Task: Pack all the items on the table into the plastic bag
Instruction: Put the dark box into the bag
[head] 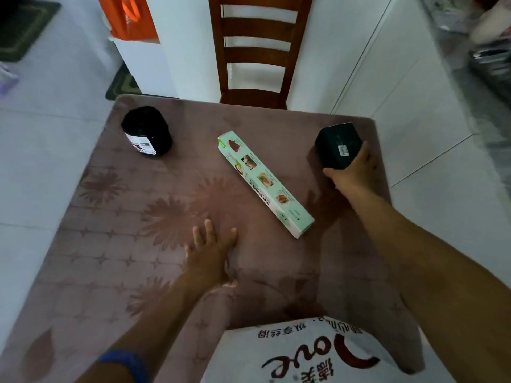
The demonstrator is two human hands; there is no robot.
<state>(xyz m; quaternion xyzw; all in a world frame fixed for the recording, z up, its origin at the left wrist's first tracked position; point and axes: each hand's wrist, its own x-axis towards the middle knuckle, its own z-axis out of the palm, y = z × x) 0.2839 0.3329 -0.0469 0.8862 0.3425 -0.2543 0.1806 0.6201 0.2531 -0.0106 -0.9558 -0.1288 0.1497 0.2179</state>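
White plastic bag (312, 352), printed with dark brown lettering, is lying at the near edge of the worktop (110, 244); its inside is not showing, so its contents cannot be told. Right hand (356, 170) is closing its grip around a dark green box (338, 145) near the far right corner, thumb on the box's near left side and fingers wrapping the right side; the box carries a small white label. Left hand (210, 252) is resting flat and released on the worktop, fingers spread, holding nothing, between the bag and the centre. Long, pale green carton (265, 183), rectangular and printed with small food pictures, is lying diagonally at the centre, apart from both hands. Black cylindrical roll (147, 131) with a white label is standing near the far left corner. Mauve cloth with a flower and tile pattern is covering the worktop. Brown slatted wooden chair (257, 51) is standing just beyond the far edge. Blue band (124, 360) is circling the left forearm.
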